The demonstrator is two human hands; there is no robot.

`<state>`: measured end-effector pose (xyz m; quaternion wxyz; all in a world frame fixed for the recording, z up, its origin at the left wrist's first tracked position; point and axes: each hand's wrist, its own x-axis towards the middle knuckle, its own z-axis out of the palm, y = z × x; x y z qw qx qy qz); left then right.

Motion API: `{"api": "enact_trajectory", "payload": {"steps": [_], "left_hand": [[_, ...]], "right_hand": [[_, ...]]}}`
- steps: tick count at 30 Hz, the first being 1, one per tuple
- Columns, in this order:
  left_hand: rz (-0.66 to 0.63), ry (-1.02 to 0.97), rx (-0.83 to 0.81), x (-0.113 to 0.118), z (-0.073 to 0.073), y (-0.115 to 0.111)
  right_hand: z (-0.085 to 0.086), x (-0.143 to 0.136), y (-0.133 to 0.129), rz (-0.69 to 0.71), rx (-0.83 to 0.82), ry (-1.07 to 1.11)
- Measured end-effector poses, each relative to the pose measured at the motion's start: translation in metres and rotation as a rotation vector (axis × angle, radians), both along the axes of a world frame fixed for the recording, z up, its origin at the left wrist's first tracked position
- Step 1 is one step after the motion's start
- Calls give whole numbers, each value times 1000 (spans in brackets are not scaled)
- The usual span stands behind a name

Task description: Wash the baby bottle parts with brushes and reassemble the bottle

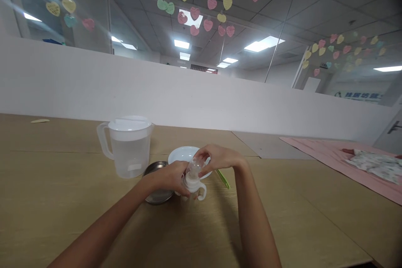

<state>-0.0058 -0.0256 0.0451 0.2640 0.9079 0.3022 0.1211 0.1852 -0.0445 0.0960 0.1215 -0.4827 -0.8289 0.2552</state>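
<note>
A baby bottle [192, 185] with a white collar and a white side handle is at the middle of the table. My left hand [175, 176] is wrapped round its side, fingers closed. From above, my right hand [217, 157] grips the clear dome-shaped cap [195, 166] over the bottle's top between thumb and fingers. Whether the cap sits fully on the collar I cannot tell. Just behind the hands lies a white dish [180, 154], partly hidden by them. A round metal bowl [158, 197] is beside my left hand, partly covered by that wrist.
A translucent lidded jug [131, 155] with liquid stands left of the bowl. A thin green utensil [223, 179] lies right of the dish. Pink cloth [309, 150] with a patterned garment [377, 163] covers the far right. Behind the table runs a white wall [194, 96].
</note>
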Motion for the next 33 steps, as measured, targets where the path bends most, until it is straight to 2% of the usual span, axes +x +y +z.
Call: {"api": "enact_trajectory", "payload": {"steps": [4, 8, 10, 14, 18, 26, 30, 33], "left_hand": [[25, 83, 109, 0, 1, -1], [27, 125, 178, 0, 1, 0], [24, 132, 187, 0, 1, 0], [33, 129, 175, -1, 1, -1], [42, 135, 154, -1, 3, -3], [69, 148, 141, 0, 4, -4], [69, 143, 119, 0, 4, -4], [64, 147, 125, 0, 4, -3]], "right_hand": [[7, 17, -13, -70, 92, 164], [3, 32, -11, -173, 156, 291], [-3, 33, -2, -245, 157, 240], [-23, 21, 27, -374, 189, -88], [-45, 6, 50, -355, 169, -290], [-73, -5, 69, -258, -127, -345], [-73, -8, 69, -258, -102, -359], [-60, -9, 61, -276, -13, -357]]}}
